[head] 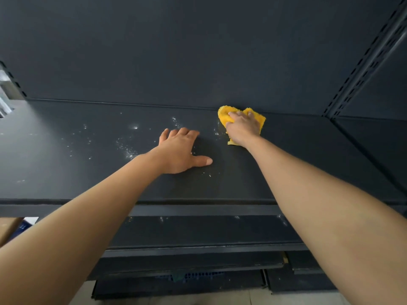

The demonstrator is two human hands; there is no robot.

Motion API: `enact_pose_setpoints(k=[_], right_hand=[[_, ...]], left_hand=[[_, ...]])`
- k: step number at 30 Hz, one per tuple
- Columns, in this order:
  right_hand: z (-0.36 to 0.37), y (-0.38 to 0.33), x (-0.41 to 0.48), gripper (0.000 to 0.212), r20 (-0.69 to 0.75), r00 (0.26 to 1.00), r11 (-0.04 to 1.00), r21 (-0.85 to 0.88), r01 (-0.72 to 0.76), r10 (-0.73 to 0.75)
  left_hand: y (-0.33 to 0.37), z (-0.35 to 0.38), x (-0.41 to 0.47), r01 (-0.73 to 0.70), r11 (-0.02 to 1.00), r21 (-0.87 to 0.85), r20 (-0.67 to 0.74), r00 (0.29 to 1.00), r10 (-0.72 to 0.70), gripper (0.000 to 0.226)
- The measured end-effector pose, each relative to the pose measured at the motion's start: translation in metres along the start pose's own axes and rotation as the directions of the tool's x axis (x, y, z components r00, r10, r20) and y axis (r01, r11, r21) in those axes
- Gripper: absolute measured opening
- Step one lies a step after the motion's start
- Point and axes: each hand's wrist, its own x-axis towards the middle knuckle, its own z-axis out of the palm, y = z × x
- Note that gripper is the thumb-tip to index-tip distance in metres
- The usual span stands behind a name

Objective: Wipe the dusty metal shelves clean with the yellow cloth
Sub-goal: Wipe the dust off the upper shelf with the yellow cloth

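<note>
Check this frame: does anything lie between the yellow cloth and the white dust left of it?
Partly. The left hand rests flat on the shelf, between the yellow cloth under the right hand and most white dust.

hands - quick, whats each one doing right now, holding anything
Left hand: open, flat on the shelf, holding nothing.
Right hand: pressing the yellow cloth down onto the shelf, fingers spread over it.
</note>
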Motion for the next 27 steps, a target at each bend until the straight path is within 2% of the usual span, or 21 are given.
enact_pose_setpoints(k=[5, 10, 16, 27], right_hand=[[0.001, -0.024, 0.004, 0.049, 0.031, 0.986, 0.986, 0.051, 0.161, -0.162], [0.001, -0.038, -0.018, 0.048, 0.084, 0.944, 0.933, 0.204, 0.296, -0.318], [-0.003, -0.033, -0.056, 0.045, 0.093, 0.958, 0.906, 0.359, 0.222, -0.272], [-0.008, -0.010, -0.127, 0.043, 0.117, 0.966, 0.929, 0.323, 0.184, -0.232]], left_hand=[[-0.009, -0.008, 0.001, 0.047, 0.999, 0.012, -0.046, 0.998, -0.047, 0.081], [-0.011, -0.006, -0.003, 0.059, 0.997, 0.041, -0.086, 0.995, -0.055, 0.078], [-0.001, -0.003, -0.022, 0.020, 0.999, 0.040, -0.060, 0.998, -0.018, 0.078], [-0.007, 0.010, -0.071, -0.011, 0.998, 0.063, -0.070, 0.997, 0.016, 0.079]])
